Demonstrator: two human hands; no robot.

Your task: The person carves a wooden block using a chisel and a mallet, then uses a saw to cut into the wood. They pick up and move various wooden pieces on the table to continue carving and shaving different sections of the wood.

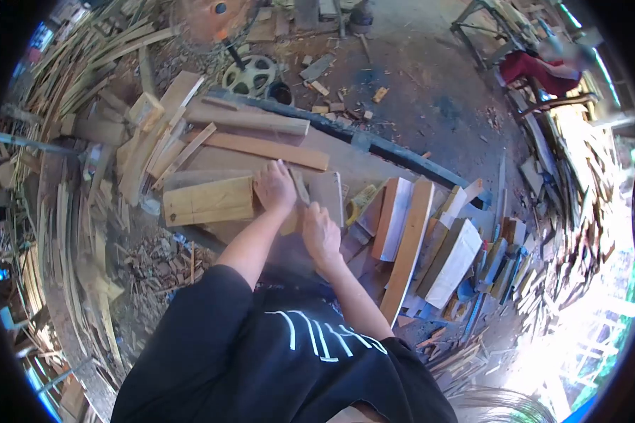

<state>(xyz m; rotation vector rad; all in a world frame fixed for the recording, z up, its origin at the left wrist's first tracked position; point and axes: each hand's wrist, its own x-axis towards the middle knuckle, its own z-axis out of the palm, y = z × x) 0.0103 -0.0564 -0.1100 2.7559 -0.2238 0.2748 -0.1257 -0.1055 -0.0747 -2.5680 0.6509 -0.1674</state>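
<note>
My left hand lies with its fingers stretched forward at the right end of a pale wooden block. Close beside it, my right hand is closed, its fingers wrapped round the near end of a narrow flat piece; I cannot tell whether that is a tool or a wood strip. The piece points away from me, past my left fingertips. A grey flat board sits just right of it. Beyond both hands, a long plank lies across the workbench.
Thick boards and a squared beam lean at my right. A dark rail edges the bench's far side. A fan stands ahead near a spoked wheel. Scrap wood heaps at left; a person in red sits far right.
</note>
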